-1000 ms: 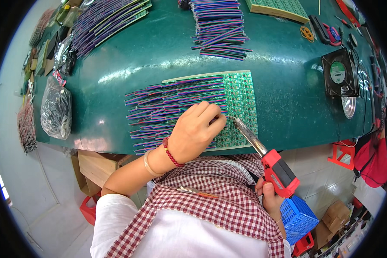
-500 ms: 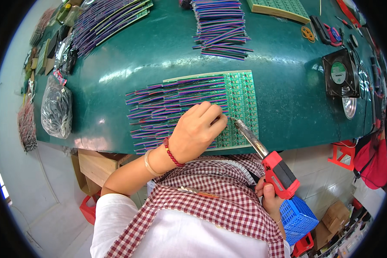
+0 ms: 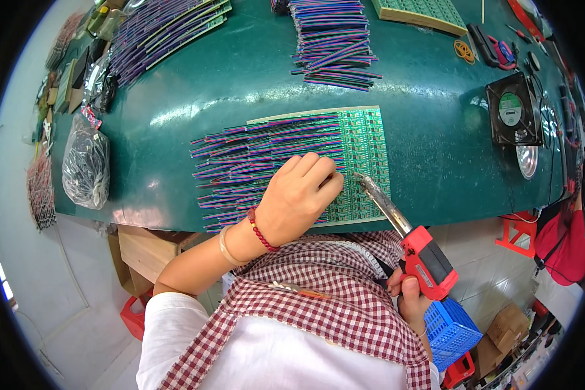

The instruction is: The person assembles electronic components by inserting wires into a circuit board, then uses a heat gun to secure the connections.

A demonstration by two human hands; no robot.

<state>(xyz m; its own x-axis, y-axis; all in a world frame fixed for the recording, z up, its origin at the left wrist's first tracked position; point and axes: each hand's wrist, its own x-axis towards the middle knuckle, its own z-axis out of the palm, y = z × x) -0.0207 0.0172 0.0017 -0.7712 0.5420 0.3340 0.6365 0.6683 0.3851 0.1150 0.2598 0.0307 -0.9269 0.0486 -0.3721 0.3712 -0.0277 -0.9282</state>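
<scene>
A green circuit board panel (image 3: 365, 146) lies near the front edge of the green table (image 3: 240, 84), with rows of multicoloured wires (image 3: 240, 159) fanned out to its left. My left hand (image 3: 299, 198), wearing a red bead bracelet, presses wires down at the panel's lower left. My right hand (image 3: 409, 296) grips the red handle of a soldering iron (image 3: 403, 234). Its metal tip touches the panel just right of my left fingers.
More wired panels (image 3: 169, 32) and a wire bundle stack (image 3: 335, 42) lie at the back. A black fan (image 3: 513, 107) sits at the right, with a plastic bag of parts (image 3: 84, 169) at the left. A blue basket (image 3: 450, 328) and red stools stand on the floor.
My left hand and the iron tip shifted only slightly on the panel; otherwise nothing has visibly moved.
</scene>
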